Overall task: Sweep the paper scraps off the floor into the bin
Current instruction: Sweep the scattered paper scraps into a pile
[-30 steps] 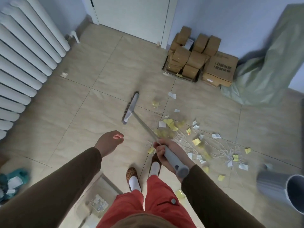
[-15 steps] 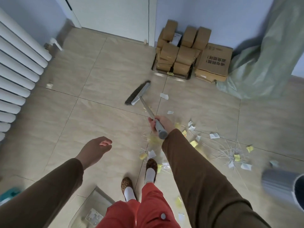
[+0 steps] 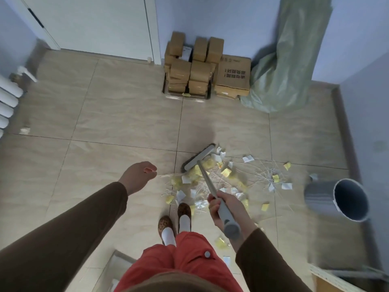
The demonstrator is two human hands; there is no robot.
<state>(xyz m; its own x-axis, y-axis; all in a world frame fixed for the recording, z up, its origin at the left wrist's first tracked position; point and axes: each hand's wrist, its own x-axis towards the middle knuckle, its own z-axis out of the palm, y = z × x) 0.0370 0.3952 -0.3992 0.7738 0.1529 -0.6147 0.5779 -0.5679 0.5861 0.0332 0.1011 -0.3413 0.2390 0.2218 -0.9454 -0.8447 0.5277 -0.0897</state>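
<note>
My right hand (image 3: pixel 226 207) grips the grey handle of a broom (image 3: pixel 208 182). The broom's flat head (image 3: pixel 199 158) lies on the tile floor, just left of a heap of yellow and white paper scraps (image 3: pixel 226 172). More scraps are scattered around my feet and to the right over a cracked tile. A grey bin (image 3: pixel 336 200) lies on its side at the right, its mouth facing the camera. My left hand (image 3: pixel 139 175) hangs free out to the left with loosely curled fingers and holds nothing.
Cardboard boxes (image 3: pixel 200 66) and a green sack (image 3: pixel 284 66) stand against the far wall. A white radiator (image 3: pixel 7 102) runs along the left wall, with one scrap (image 3: pixel 24 130) near it. A door (image 3: pixel 94 24) is behind, and a clear container (image 3: pixel 114 268) sits by my legs.
The broom head swept from the left of the pile, out toward the boxes, then back to the pile's left edge. My right hand pulled back toward my body. The view shifted right.
</note>
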